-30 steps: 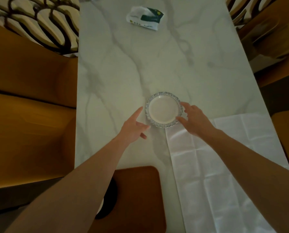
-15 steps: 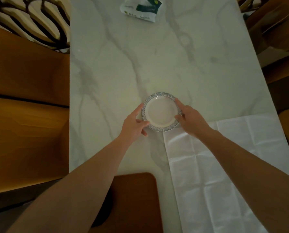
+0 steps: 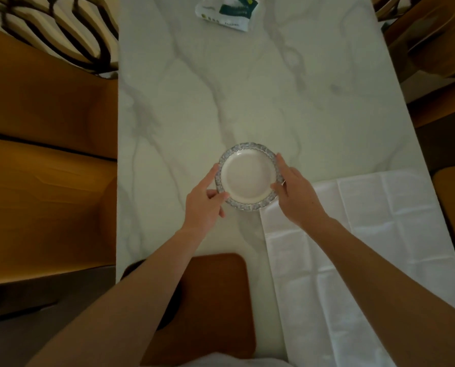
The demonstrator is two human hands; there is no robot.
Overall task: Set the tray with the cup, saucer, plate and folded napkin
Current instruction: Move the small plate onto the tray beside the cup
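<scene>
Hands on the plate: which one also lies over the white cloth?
The right hand. It grips the plate at its right rim, over the corner of the white cloth. The left hand grips the left rim over bare marble table.

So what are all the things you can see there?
plate: one, white with a blue patterned rim, middle of the table, its near edge on the cloth corner
cloth: one, white, creased, spread flat at the right
tray: one, brown, near edge
packet: one, white and dark green, far end
table: one, white marble
chairs: brown, at both sides
hands: left and right, gripping the plate's rim
</scene>
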